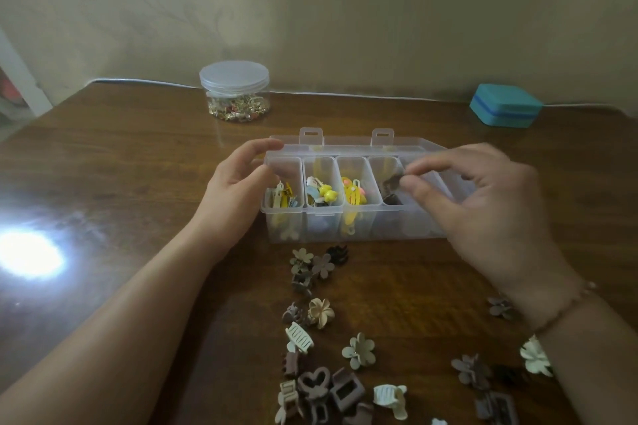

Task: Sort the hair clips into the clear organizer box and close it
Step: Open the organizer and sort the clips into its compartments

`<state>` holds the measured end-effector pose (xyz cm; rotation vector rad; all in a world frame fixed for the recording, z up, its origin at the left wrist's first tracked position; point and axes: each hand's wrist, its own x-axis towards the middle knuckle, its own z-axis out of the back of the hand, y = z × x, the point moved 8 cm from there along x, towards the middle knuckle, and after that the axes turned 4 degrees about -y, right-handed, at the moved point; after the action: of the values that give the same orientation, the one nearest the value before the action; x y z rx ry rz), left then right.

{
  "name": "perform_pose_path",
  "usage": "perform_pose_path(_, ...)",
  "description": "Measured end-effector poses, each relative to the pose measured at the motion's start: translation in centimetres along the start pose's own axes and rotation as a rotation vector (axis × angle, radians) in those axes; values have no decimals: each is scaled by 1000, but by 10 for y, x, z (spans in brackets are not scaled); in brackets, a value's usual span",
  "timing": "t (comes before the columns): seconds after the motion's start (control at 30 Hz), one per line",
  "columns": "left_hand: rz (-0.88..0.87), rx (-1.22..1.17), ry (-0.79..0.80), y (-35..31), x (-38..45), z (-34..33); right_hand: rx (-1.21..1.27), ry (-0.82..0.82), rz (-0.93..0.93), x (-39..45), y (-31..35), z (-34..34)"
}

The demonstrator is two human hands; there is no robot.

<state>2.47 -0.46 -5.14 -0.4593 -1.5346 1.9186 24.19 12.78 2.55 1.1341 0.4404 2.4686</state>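
Note:
The clear organizer box (317, 229) stands open on the wooden table, its lid folded back behind it. Its left three compartments hold yellow and pastel clips; the fourth holds a dark brown clip (392, 198). My left hand (234, 197) holds the box's left end, thumb and fingers curled round the corner. My right hand (483, 203) hovers over the right compartments and pinches a small dark brown clip (393, 180) between thumb and forefinger above the fourth compartment. Several loose brown, beige and cream claw and flower clips (321, 348) lie on the table in front of the box.
A clear round jar (234, 93) with small gold pieces stands at the back left. A teal case (505, 105) sits at the back right by the wall. A bright light glare (27, 254) marks the table's left side.

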Motion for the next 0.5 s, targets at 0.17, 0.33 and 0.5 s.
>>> perform_pose_path(0.17, -8, -10, -7, -1, 0, 0, -69, 128, 10, -1, -4, -13)
perform_pose_path(0.33, -9, -20, -2, 0, 0, 0, 81, 169, 173, -4, 25, -2)
perform_pose_path(0.5, -5, -17, 2, -1, 0, -1, 97, 757, 426, -42, 59, -40)
